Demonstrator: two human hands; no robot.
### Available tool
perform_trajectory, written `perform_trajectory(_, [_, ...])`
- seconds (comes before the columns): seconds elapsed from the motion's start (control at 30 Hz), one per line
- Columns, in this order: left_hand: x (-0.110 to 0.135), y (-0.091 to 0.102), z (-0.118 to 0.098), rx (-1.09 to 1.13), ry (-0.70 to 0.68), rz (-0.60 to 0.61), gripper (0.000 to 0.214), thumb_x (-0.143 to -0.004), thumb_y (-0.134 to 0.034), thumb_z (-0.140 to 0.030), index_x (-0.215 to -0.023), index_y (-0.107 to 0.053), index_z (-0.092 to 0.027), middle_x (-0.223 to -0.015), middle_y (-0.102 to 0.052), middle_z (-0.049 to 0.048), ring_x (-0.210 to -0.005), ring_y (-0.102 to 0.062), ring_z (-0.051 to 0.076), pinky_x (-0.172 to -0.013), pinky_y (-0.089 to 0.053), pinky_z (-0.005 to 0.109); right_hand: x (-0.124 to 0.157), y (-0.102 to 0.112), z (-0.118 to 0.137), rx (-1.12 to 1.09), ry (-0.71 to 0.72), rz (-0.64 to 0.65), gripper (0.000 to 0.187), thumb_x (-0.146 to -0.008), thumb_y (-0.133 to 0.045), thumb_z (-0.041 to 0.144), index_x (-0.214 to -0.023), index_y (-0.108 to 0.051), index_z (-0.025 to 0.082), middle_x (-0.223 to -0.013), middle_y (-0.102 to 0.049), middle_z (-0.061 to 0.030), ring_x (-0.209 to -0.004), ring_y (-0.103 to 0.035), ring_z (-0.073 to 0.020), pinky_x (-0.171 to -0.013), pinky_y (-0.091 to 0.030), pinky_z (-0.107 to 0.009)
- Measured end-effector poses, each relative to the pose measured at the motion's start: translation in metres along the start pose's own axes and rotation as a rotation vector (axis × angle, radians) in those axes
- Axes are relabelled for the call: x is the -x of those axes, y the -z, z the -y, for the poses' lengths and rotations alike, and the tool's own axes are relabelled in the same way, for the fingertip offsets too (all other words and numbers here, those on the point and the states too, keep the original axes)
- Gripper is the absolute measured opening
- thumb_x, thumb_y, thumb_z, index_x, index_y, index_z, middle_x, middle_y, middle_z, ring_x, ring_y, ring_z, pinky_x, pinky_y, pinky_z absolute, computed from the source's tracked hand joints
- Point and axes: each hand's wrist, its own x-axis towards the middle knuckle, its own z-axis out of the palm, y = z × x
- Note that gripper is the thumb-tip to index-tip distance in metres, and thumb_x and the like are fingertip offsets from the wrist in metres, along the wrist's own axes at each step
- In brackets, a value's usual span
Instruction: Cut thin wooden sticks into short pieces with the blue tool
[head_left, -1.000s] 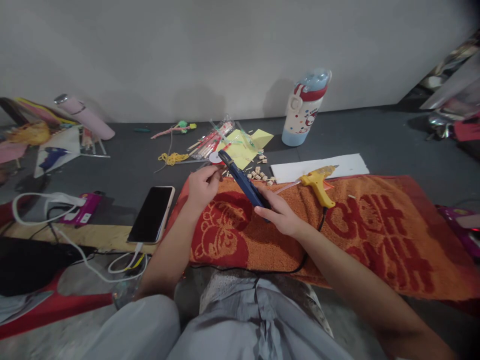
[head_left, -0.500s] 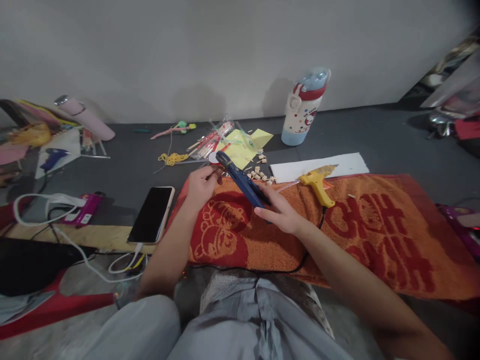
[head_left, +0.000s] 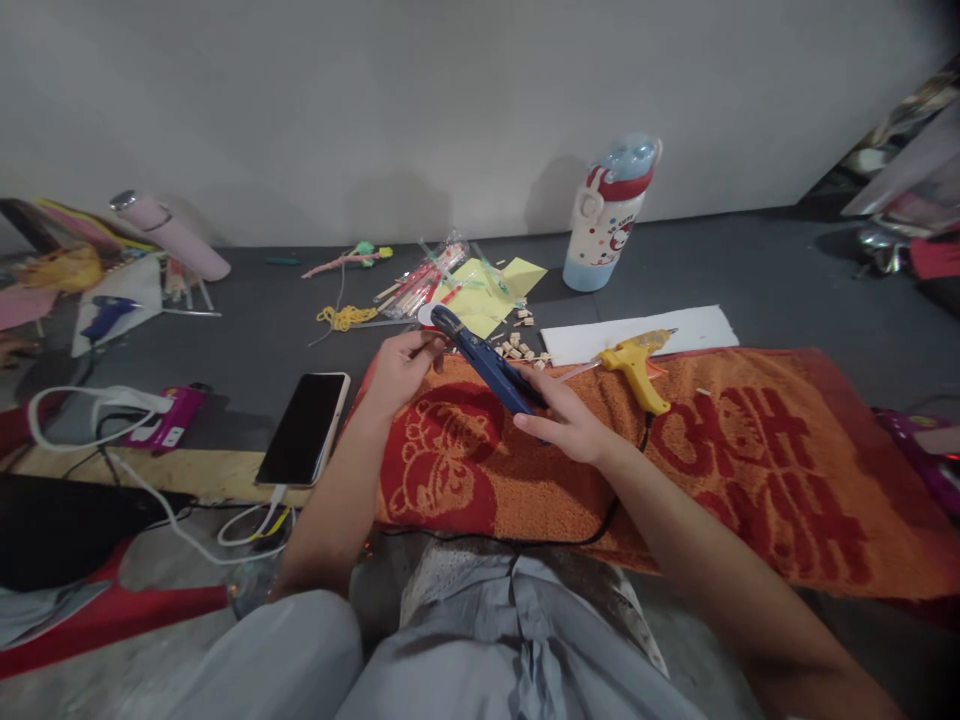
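Note:
My right hand (head_left: 564,418) is wrapped round the handles of a dark blue two-handled tool (head_left: 487,368), shaped like a plier stapler or punch. Its head points away to the upper left, above the towel's back edge. My left hand (head_left: 406,368) is closed in a pinch beside that head. A small round white piece with some red (head_left: 426,316) shows between the left fingertips and the tool; whether the jaws are on it I cannot tell. Both hands are over an orange and red towel (head_left: 555,500). Small wooden bits (head_left: 514,348) lie just behind the tool.
A yellow glue gun (head_left: 634,368) rests across a white board (head_left: 705,330) and the towel. Behind are a bottle (head_left: 609,215), yellow paper (head_left: 480,300), bagged sticks (head_left: 420,285) and yellow string (head_left: 346,318). A plugged-in phone (head_left: 302,430) lies left, near a purple box (head_left: 169,418).
My right hand and the tool's handles have shifted very slightly right. The left hand stays pinched near the tool's head; everything else is still.

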Motion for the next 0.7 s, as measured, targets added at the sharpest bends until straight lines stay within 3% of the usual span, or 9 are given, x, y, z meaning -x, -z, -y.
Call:
perform_trajectory(0.37, [0.0023, -0.0052, -0.0046, -0.094, -0.012, -0.112, 0.030, -0.083, -0.051, -0.027, -0.056, -0.056, -0.016, -0.053, -0.057, -0.0006, -0.055, -0.052, 0.011, -0.056, -0.038, 0.022, 0.0000, -0.0019, 0.0001, 0.030, -0.038, 0.007, 0.063, -0.089, -0.051, 0.054, -0.139, -0.044, 0.018, -0.138, -0.054, -0.0143, -0.128, -0.048, -0.0342, -0.107, -0.037, -0.051])
perform_trajectory(0.7, [0.0015, -0.0012, -0.0046, -0.113, 0.004, -0.059, 0.032, -0.084, -0.051, -0.029, -0.056, -0.059, -0.015, -0.053, -0.060, 0.0010, -0.056, -0.052, 0.010, -0.056, -0.037, 0.022, -0.0006, -0.0014, -0.0016, 0.027, -0.003, -0.003, 0.065, -0.088, -0.053, 0.054, -0.141, -0.041, 0.017, -0.138, -0.053, -0.0154, -0.123, -0.053, -0.0319, -0.104, -0.040, -0.048])
